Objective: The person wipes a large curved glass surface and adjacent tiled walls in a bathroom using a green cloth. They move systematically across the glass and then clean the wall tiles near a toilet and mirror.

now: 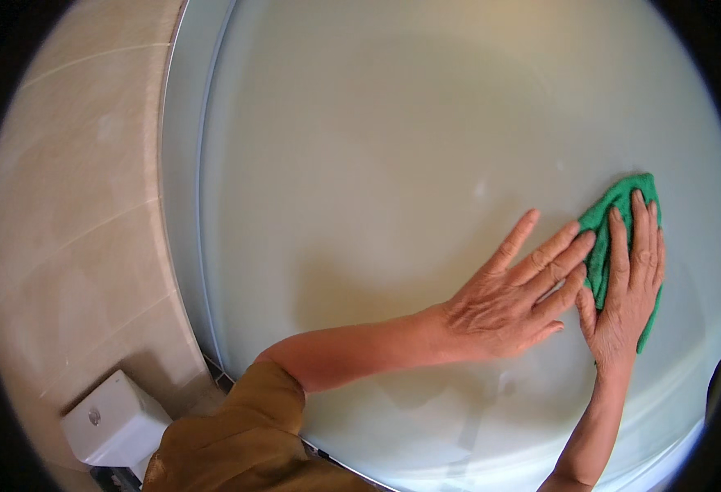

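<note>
Sleeve overlaps panel edge; cloth has room above.

this is a bathroom, as the boxy white toilet cistern with its round flush button shows. beige stone-look wall tiles and a large, pale, frosted-looking glass panel in a slim grey metal frame fit a shower area.

No legible lettering, numbers or signs anywhere.
</note>
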Motion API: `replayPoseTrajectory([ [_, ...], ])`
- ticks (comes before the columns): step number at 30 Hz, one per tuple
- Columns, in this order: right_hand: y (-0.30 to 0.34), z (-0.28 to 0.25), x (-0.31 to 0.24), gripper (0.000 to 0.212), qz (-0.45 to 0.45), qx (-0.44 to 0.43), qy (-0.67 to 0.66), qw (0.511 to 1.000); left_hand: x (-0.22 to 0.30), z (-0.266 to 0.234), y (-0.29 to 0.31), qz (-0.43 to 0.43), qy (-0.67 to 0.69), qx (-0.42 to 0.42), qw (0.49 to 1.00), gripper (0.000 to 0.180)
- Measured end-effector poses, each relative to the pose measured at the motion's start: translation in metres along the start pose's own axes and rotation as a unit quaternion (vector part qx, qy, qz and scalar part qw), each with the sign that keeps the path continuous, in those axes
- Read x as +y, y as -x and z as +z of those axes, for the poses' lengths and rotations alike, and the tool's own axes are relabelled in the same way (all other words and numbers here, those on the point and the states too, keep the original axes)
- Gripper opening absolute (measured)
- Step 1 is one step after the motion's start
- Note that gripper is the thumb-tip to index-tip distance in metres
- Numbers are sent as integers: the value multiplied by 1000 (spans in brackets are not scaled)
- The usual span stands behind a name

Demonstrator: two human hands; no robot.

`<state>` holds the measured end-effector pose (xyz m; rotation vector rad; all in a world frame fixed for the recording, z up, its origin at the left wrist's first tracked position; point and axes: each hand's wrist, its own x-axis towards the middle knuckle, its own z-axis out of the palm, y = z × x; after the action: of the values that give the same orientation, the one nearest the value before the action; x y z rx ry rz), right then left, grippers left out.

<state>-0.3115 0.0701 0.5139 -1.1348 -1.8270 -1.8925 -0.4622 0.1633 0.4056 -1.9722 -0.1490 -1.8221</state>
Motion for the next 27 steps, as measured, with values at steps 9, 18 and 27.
replayPoseTrajectory([
  [9, 1, 13, 7, 67, -17, 2, -71, 997, 8, 2, 4, -43, -58, -54, 996, 64],
  [18, -9, 31, 15, 77, -57, 36, -149, 987, 13, 5, 0, -85, -143, -59, 984, 62],
  [27, -12, 50, 33, 67, -136, 104, -176, 969, 33, 20, -2, -122, -240, -27, 963, 59],
])
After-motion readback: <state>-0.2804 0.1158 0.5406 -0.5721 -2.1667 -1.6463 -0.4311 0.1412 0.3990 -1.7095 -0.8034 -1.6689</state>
